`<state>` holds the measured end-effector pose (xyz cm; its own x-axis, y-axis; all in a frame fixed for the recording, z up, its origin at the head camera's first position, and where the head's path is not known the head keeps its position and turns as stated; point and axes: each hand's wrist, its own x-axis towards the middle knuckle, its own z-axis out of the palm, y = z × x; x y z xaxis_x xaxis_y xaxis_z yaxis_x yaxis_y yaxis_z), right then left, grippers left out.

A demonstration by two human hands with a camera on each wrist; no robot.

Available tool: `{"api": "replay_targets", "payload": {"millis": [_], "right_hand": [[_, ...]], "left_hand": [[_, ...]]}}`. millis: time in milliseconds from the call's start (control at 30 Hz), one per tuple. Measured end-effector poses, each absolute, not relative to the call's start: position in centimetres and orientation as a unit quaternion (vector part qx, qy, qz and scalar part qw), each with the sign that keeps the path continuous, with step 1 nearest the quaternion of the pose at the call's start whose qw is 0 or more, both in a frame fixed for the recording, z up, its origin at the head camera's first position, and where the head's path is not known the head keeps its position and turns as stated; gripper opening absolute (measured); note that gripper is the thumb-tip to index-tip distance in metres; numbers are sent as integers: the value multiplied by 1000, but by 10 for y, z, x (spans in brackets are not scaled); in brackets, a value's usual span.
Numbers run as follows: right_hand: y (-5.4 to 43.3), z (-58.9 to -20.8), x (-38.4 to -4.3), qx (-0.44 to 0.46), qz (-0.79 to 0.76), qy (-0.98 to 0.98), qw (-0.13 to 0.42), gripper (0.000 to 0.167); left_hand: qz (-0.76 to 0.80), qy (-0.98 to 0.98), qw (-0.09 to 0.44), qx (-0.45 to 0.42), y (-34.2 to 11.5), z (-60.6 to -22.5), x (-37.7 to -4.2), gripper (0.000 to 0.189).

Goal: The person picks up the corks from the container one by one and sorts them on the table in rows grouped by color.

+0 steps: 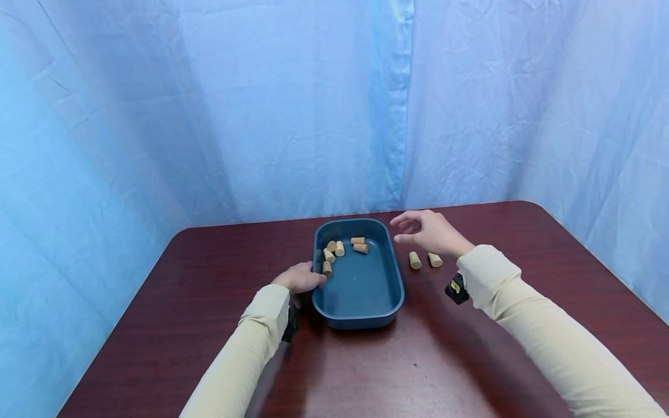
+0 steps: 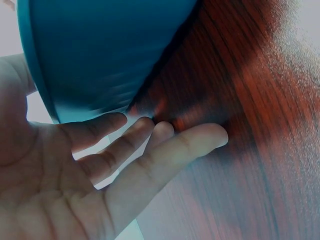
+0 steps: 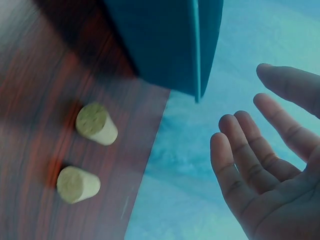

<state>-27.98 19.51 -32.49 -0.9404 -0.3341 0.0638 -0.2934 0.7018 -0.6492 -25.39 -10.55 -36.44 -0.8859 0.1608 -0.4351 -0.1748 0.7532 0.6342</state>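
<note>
A dark blue rectangular bin (image 1: 360,290) stands on the table with several tapered cork stoppers (image 1: 340,248) lying along its left side and toward its back. My left hand (image 1: 302,277) holds the bin's left wall, thumb over the rim. In the left wrist view, that hand's fingers (image 2: 190,140) reach along the outside, low beside the bin. Just past the right rim hovers my right hand (image 1: 425,231), fingers loosely bent and holding nothing. Below it, two pale cork stoppers (image 1: 414,260) lie on the table to the right of the bin; the right wrist view shows both corks (image 3: 96,124) close up.
The dark red wooden table (image 1: 219,348) has rounded far corners. Light blue curtains (image 1: 292,116) hang behind it and along both sides. A small black device (image 1: 457,289) is strapped at the right wrist, below the cream sleeve.
</note>
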Motion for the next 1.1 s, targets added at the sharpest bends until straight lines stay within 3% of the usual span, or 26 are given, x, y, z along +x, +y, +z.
{"api": "replay_targets", "payload": {"millis": [433,1100], "right_hand": [[155,-315,-288,-173,-348,919,66,39],[112,-310,-309,-161,-362,910,122,40]], "left_hand": [[354,903,244,-4,-106,-364,-254,49],[352,902,249,-19,-104,-363,-257,57]]}}
